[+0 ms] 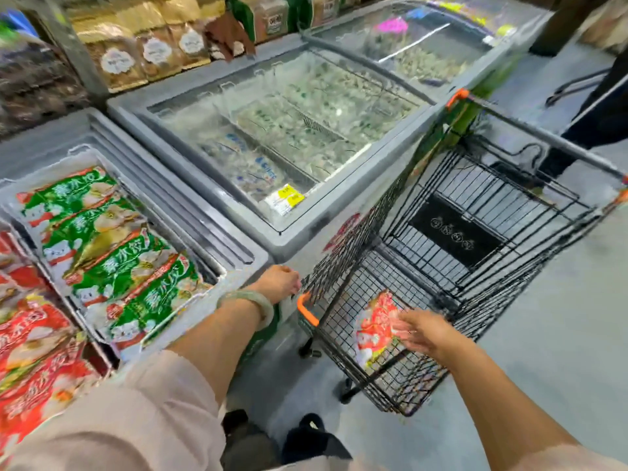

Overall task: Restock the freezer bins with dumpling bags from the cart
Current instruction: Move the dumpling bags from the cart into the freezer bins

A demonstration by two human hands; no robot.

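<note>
Left hand (279,281) at the near corner of cart (475,215), grip hidden. Right hand (424,331) has fingers spread at the red dumpling bag (375,322) in the cart's near section, contact unclear. Freezer bin (204,226) to the left holds green bags (112,253) beside red bags (34,351).

bright, even light | glare on freezer lid (424,45) | motion blur throughout | wide-angle bending at edges
</note>
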